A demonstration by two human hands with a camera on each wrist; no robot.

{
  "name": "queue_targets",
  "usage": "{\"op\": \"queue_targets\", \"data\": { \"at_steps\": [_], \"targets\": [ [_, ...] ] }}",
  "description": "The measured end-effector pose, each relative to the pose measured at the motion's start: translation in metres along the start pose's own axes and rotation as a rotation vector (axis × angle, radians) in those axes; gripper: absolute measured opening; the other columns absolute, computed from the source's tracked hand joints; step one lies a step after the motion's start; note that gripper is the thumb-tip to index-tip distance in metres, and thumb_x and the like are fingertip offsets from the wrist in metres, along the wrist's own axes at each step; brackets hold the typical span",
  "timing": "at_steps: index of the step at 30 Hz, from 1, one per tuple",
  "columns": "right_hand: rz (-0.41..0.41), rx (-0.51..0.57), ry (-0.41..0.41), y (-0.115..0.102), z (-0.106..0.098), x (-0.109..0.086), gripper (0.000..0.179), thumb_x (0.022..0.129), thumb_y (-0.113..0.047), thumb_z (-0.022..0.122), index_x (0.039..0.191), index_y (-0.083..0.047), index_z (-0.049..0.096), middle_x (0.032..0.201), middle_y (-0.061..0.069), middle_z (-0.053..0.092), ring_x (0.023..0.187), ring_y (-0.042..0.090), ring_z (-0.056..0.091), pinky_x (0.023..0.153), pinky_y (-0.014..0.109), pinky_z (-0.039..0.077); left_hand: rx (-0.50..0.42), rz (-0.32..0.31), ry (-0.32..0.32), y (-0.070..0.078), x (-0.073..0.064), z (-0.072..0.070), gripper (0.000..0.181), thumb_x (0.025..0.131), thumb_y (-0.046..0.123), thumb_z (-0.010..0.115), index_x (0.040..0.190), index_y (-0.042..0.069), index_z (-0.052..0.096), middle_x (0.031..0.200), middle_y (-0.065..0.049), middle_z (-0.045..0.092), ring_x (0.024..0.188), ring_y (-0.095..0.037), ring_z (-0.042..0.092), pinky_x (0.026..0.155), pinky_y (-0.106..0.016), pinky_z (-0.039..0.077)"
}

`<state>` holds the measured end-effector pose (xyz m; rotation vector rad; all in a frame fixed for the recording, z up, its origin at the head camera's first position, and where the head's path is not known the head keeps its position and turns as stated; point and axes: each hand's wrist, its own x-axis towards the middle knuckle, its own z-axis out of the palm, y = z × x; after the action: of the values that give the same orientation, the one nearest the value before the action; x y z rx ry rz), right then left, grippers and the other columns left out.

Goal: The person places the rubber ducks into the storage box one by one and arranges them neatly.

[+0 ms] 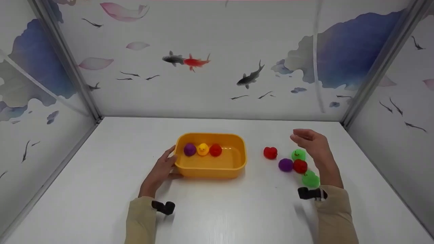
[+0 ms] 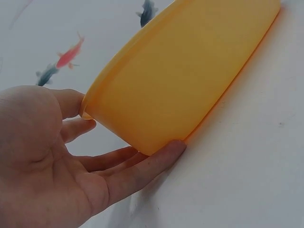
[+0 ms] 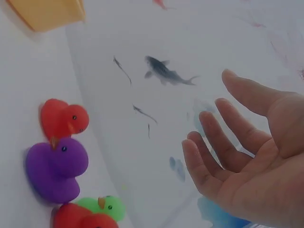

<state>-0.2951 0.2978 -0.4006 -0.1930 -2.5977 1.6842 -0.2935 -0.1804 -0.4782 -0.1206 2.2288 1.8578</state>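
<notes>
A yellow plastic bin [image 1: 210, 173] stands on the white table. Inside lie a purple toy duck [image 1: 190, 149], a yellow duck [image 1: 203, 149] and a red duck [image 1: 215, 149], side by side. My left hand [image 1: 163, 166] holds the bin's left end; in the left wrist view its fingertips [image 2: 173, 148] meet the rim and lower edge. My right hand [image 1: 312, 144] hovers above loose toy ducks, fingers slightly bent and nothing in them. Below it are a red duck [image 1: 270, 153], a purple duck [image 3: 57, 168], another red duck [image 1: 300, 166] and two green ducks [image 1: 298, 155].
The white table [image 1: 217, 210] is enclosed by a back wall [image 1: 210, 98] and side walls painted with fish and petals. Grey metal posts [image 1: 376, 67] stand at the corners. Black camera straps [image 1: 163, 207] sit on both wrists.
</notes>
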Motion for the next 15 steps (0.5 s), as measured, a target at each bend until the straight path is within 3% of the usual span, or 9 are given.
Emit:
{"op": "queue_targets", "data": {
  "at_steps": [8, 15],
  "targets": [
    [0.099, -0.02, 0.045, 0.028, -0.009, 0.009, 0.07, 0.094, -0.049, 0.064, 0.149, -0.009, 0.045, 0.153, 0.019, 0.046, 0.14, 0.038, 0.044, 0.122, 0.056, 0.031, 0.005, -0.017, 0.002, 0.001, 0.0, 0.001, 0.057, 0.108, 0.036, 0.042, 0.16, 0.032, 0.02, 0.155, -0.015, 0.044, 0.122, -0.029, 0.061, 0.096, -0.039, 0.059],
    [0.177, 0.015, 0.044, 0.047, -0.013, 0.017, 0.072, 0.095, -0.045, 0.064, 0.153, -0.01, 0.039, 0.162, 0.017, 0.033, 0.149, 0.038, 0.031, 0.123, 0.051, 0.031, 0.018, -0.017, 0.001, 0.001, 0.002, -0.002, 0.057, 0.108, 0.037, 0.041, 0.161, 0.032, 0.019, 0.155, -0.014, 0.044, 0.124, -0.029, 0.059, 0.096, -0.039, 0.059]
  ]
}}
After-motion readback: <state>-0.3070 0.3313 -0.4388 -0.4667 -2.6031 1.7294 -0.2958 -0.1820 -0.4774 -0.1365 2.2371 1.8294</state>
